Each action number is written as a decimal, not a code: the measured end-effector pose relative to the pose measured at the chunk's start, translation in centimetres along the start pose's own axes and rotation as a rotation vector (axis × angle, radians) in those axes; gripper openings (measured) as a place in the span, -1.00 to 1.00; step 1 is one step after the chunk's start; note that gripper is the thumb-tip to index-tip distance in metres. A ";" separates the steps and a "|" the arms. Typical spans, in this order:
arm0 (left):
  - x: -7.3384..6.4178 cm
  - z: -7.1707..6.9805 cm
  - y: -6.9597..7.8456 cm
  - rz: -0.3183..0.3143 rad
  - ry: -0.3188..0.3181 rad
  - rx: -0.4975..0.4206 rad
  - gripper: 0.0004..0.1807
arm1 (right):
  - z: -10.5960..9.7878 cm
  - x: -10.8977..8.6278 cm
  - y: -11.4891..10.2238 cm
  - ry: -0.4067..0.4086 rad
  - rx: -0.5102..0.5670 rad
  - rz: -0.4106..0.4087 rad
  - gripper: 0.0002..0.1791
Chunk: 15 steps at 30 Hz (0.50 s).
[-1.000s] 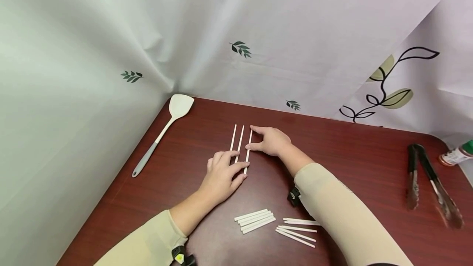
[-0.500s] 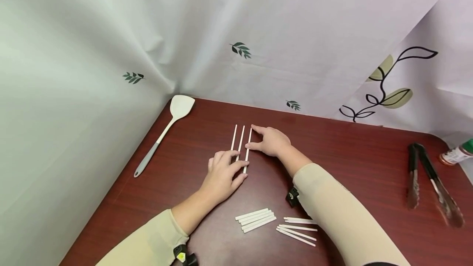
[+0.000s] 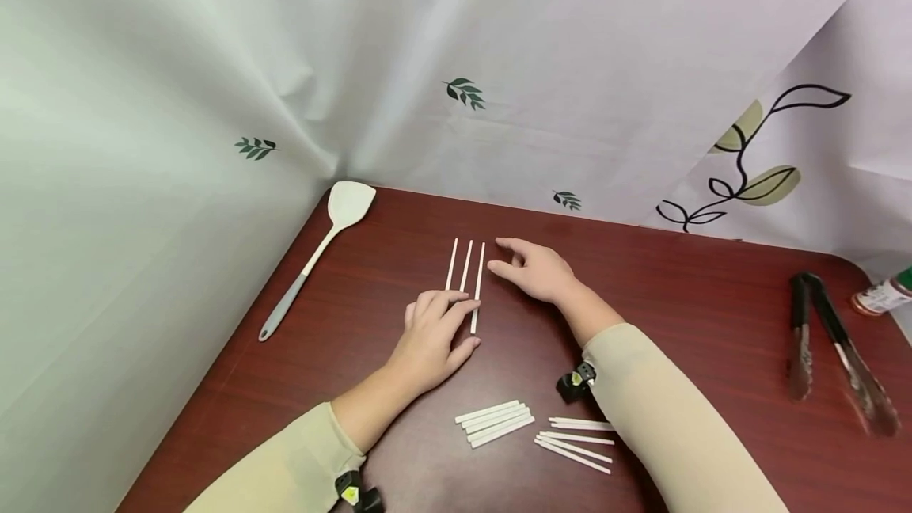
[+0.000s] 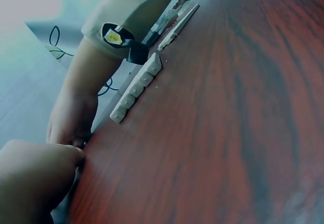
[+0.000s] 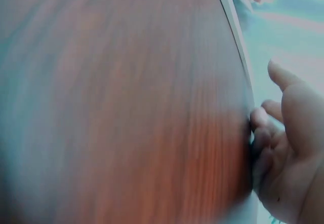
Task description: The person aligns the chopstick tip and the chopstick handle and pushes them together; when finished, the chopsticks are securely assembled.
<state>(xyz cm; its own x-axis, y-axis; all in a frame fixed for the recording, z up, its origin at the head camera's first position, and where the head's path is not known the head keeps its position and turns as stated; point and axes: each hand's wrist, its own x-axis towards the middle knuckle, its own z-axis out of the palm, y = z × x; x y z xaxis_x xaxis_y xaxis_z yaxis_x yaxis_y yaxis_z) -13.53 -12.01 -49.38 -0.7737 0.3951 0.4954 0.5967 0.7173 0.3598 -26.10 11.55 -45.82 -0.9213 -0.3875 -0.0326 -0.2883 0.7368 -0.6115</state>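
Three thin white sticks lie side by side on the dark red table, running away from me. My left hand rests over their near halves, fingers spread and loosely bent, a fingertip on the rightmost stick and the thumb by its near end. Parts of the left and middle sticks are hidden under it. My right hand is just right of the row, thumb and index finger apart, holding nothing. In the right wrist view the right hand has its other fingers curled in loosely.
Nearer me lie a bundle of thicker white sticks and a fanned group of white sticks, partly behind the right sleeve. A white spatula is at the left edge. Tongs and a green-capped bottle are on the right.
My right hand has let go of the rightmost stick and moved a little right. That stick now stands closer to the other two. The left hand stays over the row.
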 end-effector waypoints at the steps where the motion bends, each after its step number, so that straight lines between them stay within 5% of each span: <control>1: 0.0 -0.1 0.0 0.003 -0.003 -0.002 -0.44 | -0.1 -0.1 0.4 0.009 0.034 -0.026 -0.33; 4: 0.0 -0.3 0.1 0.014 -0.026 -0.010 -0.44 | -0.8 -0.7 1.7 0.028 0.152 -0.084 -0.46; 10: 0.0 -0.3 0.6 0.072 -0.065 -0.094 -0.51 | -2.2 -3.3 5.1 0.134 0.401 -0.047 -0.60; 15: -0.4 -0.2 1.8 0.166 -0.047 -0.176 -0.64 | -2.6 -7.1 7.3 0.269 0.466 -0.045 -0.65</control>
<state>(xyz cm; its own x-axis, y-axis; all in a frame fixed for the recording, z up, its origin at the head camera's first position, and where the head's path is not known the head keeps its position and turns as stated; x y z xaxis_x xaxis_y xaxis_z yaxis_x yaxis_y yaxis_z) -12.11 -11.02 -48.81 -0.6682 0.5286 0.5235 0.7415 0.5308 0.4104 -22.33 21.18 -47.99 -0.9627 -0.2120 0.1681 -0.2390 0.3748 -0.8958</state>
